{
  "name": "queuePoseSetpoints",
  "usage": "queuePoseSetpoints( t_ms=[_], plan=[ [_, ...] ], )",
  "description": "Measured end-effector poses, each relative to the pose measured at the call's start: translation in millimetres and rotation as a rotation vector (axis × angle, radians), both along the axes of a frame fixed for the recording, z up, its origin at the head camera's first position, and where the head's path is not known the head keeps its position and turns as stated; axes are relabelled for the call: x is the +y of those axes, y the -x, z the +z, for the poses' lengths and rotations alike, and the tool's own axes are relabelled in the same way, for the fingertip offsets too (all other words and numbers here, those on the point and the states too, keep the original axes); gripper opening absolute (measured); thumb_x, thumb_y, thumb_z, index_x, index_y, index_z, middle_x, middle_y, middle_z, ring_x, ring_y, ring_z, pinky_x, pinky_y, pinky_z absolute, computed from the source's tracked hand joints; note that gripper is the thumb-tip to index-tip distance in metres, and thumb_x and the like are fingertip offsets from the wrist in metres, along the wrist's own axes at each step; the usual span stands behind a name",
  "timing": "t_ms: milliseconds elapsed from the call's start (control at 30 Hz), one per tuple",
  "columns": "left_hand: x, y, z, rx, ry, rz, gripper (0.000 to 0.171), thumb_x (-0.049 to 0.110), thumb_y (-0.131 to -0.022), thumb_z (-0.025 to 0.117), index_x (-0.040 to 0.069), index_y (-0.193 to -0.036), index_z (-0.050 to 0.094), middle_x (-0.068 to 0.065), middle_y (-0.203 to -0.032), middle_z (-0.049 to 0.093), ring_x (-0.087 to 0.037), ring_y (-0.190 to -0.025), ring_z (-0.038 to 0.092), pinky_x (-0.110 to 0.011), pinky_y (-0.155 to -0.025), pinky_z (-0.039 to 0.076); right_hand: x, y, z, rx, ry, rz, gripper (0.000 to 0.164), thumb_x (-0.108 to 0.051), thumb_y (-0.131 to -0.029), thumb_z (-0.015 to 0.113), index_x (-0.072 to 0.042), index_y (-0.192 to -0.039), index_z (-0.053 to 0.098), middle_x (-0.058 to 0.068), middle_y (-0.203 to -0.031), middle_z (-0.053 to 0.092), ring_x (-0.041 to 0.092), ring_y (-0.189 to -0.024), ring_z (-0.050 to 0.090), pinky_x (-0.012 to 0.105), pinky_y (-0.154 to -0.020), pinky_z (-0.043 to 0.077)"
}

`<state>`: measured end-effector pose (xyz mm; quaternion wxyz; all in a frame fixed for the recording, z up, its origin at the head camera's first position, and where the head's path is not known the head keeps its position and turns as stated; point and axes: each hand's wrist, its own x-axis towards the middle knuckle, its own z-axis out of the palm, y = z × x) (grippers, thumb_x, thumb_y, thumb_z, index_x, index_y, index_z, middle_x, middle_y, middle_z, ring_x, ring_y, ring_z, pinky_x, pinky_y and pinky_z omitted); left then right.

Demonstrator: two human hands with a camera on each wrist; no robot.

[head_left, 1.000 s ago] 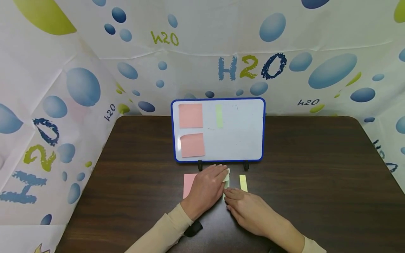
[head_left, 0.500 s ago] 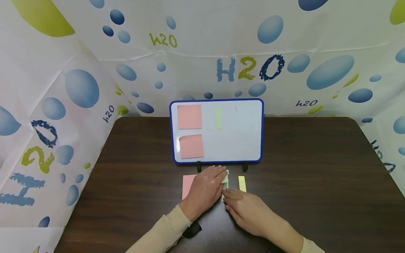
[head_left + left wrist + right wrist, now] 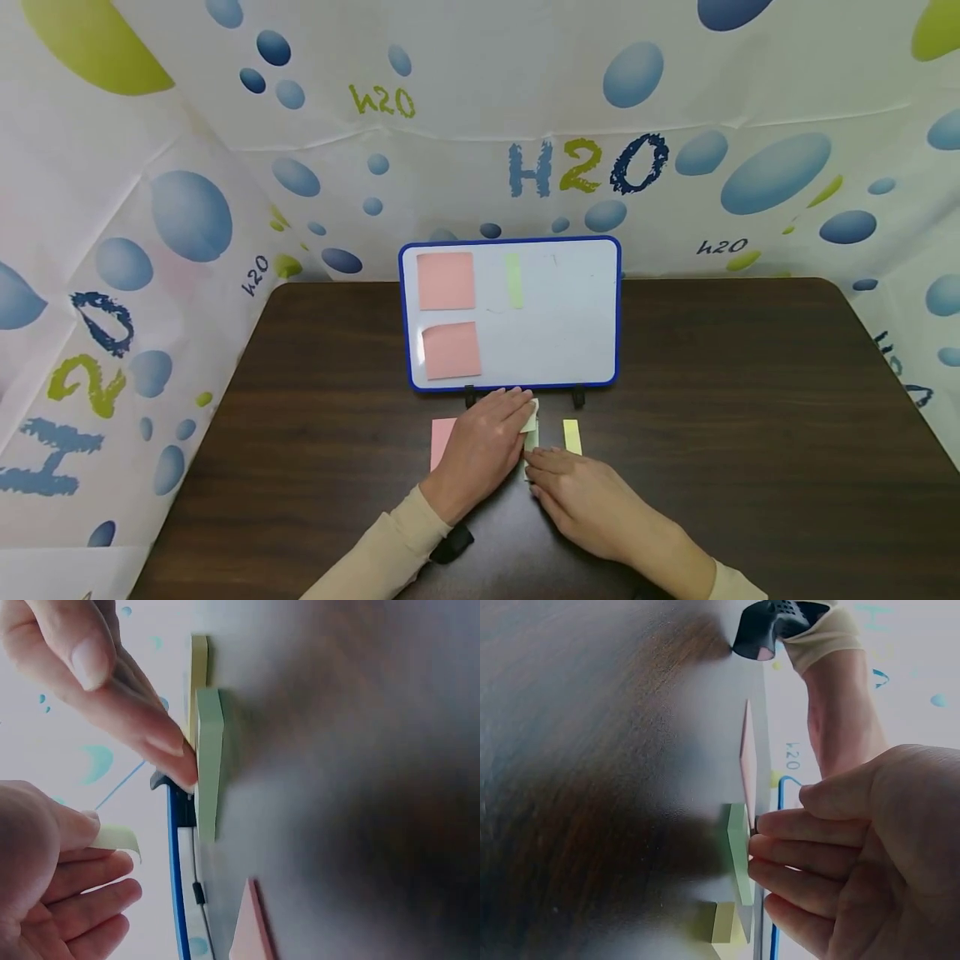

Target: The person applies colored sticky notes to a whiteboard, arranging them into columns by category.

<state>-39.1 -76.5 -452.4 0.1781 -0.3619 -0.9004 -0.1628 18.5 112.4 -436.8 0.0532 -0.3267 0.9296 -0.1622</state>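
Observation:
My left hand (image 3: 480,446) pinches a pale green sticky strip (image 3: 116,838) between thumb and finger; the strip's free end curls in the left wrist view. It is just above a narrow green sticky-note pad (image 3: 211,765) on the table. Straight fingers of my right hand (image 3: 581,500) rest on the near end of that pad, partly covering it in the head view. To the pad's right lies a yellow sticky-note pad (image 3: 572,436), and to its left a pink square pad (image 3: 441,442), mostly hidden behind my left hand.
Behind the hands a blue-framed whiteboard (image 3: 555,350) stands on black feet (image 3: 578,397). It bears two pink notes (image 3: 446,282) in a column and one green strip (image 3: 514,281). A patterned curtain (image 3: 435,167) hangs beyond the dark wooden table (image 3: 720,383).
The left hand has shifted slightly toward the whiteboard with the green strip. The right hand stays on the pad. The whole head view has drifted a little.

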Motion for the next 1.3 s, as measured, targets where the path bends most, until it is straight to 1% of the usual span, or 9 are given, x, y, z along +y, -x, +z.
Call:
queuePoseSetpoints(
  t_ms=[167, 367, 600, 733, 867, 1000, 1133, 1300],
  plan=[
    [-3.8, 4.9, 2.9, 0.004, -0.001, 0.006, 0.035, 0.012, -0.088, 0.078, 0.007, -0.123, 0.074, -0.005, -0.129, 0.073, -0.019, -0.121, 0.068, -0.033, -0.11, 0.052, 0.5, 1.3, -0.7, 0.021, 0.032, 0.006, 0.033, -0.021, -0.102, 0.06, -0.006, -0.13, 0.07, 0.005, -0.132, 0.07, 0.021, -0.123, 0.067, 0.04, -0.102, 0.057],
    [-8.3, 11.7, 6.7, 0.034, -0.013, 0.01, 0.039, 0.011, -0.088, 0.08, 0.005, -0.125, 0.073, -0.007, -0.129, 0.072, -0.021, -0.12, 0.069, -0.034, -0.109, 0.053, 2.4, 3.6, -1.4, 0.038, 0.058, 0.008, 0.032, -0.021, -0.102, 0.06, -0.006, -0.129, 0.07, 0.004, -0.133, 0.07, 0.019, -0.123, 0.067, 0.039, -0.102, 0.057],
    [-9.9, 22.9, 10.5, 0.086, -0.028, 0.019, 0.039, 0.009, -0.085, 0.082, 0.005, -0.123, 0.074, -0.007, -0.127, 0.073, -0.021, -0.119, 0.07, -0.034, -0.107, 0.054, 5.1, 3.5, 0.2, 0.018, 0.078, 0.005, 0.033, -0.021, -0.103, 0.059, -0.007, -0.13, 0.07, 0.004, -0.134, 0.069, 0.018, -0.124, 0.066, 0.04, -0.101, 0.058],
    [-10.2, 27.9, 13.4, 0.102, -0.039, 0.028, 0.041, 0.007, -0.084, 0.083, 0.005, -0.123, 0.074, -0.008, -0.127, 0.073, -0.022, -0.119, 0.07, -0.035, -0.107, 0.054, 7.3, 5.9, 3.9, 0.022, 0.098, -0.009, 0.034, -0.022, -0.104, 0.058, -0.006, -0.132, 0.068, 0.006, -0.136, 0.068, 0.02, -0.128, 0.064, 0.042, -0.104, 0.056],
    [-10.2, 31.9, 13.7, 0.115, -0.033, 0.027, 0.042, 0.008, -0.084, 0.083, 0.004, -0.125, 0.073, -0.009, -0.128, 0.073, -0.023, -0.12, 0.069, -0.035, -0.109, 0.053, 13.0, 12.4, 7.8, 0.031, 0.127, -0.058, 0.037, -0.024, -0.103, 0.059, -0.004, -0.134, 0.067, 0.009, -0.141, 0.064, 0.024, -0.133, 0.061, 0.046, -0.109, 0.052],
    [-9.6, 35.6, 12.7, 0.146, -0.036, 0.023, 0.043, 0.007, -0.085, 0.081, 0.004, -0.127, 0.072, -0.01, -0.129, 0.072, -0.023, -0.122, 0.069, -0.037, -0.11, 0.052, 20.1, 23.5, 7.8, 0.06, 0.185, -0.134, 0.04, -0.023, -0.102, 0.062, -0.001, -0.135, 0.065, 0.012, -0.146, 0.061, 0.028, -0.138, 0.056, 0.052, -0.116, 0.044],
    [-8.1, 39.7, 13.0, 0.176, -0.044, 0.022, 0.042, 0.006, -0.087, 0.079, 0.004, -0.128, 0.07, -0.011, -0.132, 0.071, -0.025, -0.124, 0.067, -0.038, -0.111, 0.051, 28.0, 35.6, 4.4, 0.148, 0.239, -0.211, 0.045, -0.019, -0.1, 0.064, 0.003, -0.139, 0.06, 0.015, -0.15, 0.056, 0.031, -0.142, 0.052, 0.055, -0.12, 0.038],
    [-4.9, 45.6, 15.3, 0.205, -0.04, 0.03, 0.045, 0.007, -0.086, 0.079, 0.004, -0.13, 0.07, -0.011, -0.133, 0.07, -0.026, -0.127, 0.065, -0.039, -0.113, 0.049, 38.1, 50.3, -0.9, 0.271, 0.25, -0.293, 0.055, -0.018, -0.097, 0.067, 0.005, -0.145, 0.052, 0.018, -0.156, 0.048, 0.035, -0.146, 0.046, 0.057, -0.118, 0.038]
  ],
)
